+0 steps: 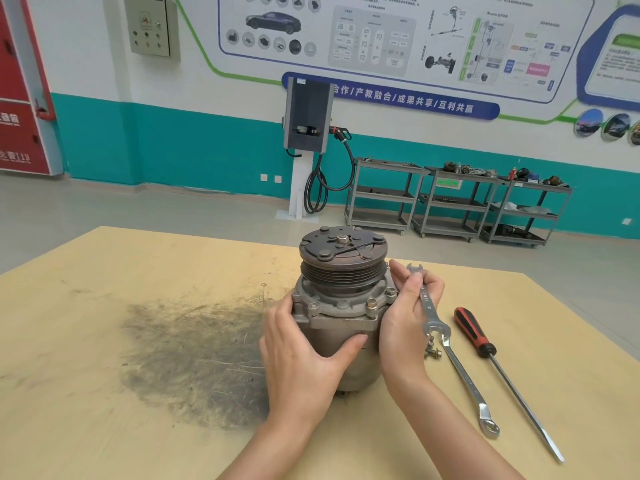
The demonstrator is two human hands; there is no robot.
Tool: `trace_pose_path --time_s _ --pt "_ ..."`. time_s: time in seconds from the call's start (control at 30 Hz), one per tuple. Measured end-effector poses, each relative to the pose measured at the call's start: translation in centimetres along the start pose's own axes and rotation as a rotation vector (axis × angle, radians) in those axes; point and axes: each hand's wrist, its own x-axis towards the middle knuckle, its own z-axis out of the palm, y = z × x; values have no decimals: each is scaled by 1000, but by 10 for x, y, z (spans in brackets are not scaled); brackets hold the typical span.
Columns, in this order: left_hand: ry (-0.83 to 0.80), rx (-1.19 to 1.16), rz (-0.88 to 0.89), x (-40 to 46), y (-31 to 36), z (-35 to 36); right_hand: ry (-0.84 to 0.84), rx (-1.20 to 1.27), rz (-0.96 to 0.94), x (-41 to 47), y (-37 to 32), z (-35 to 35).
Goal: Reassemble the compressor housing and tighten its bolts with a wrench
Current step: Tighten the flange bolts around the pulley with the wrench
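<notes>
**Wrench in hand, bolts next**

Compressor stands upright mid-tabletop, pulley up. Left hand wraps its body, fingers curled round it. Right hand has its fingers clamped on a wrench, palm against the housing. I'd keep that left grip firm, seat the wrench head square on each flange bolt, and tighten crosswise. Far-side bolts are hidden by the pulley. Loose bolts lie right of it; can't tell how many.
</notes>
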Motion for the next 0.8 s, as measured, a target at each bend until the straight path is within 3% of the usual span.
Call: trace_pose_path --time_s 0.23,0.37,0.53,0.8 --pt "55 -170 27 4 -9 -8 -45 2 20 22 10 -9" --pt "-20 -327 72 4 -12 -12 -169 51 97 40 18 -14" --pt "-81 -356 108 4 -10 -12 -309 239 255 59 25 -13" --pt "-241 -396 61 -2 -5 -5 -355 289 485 72 29 -7"
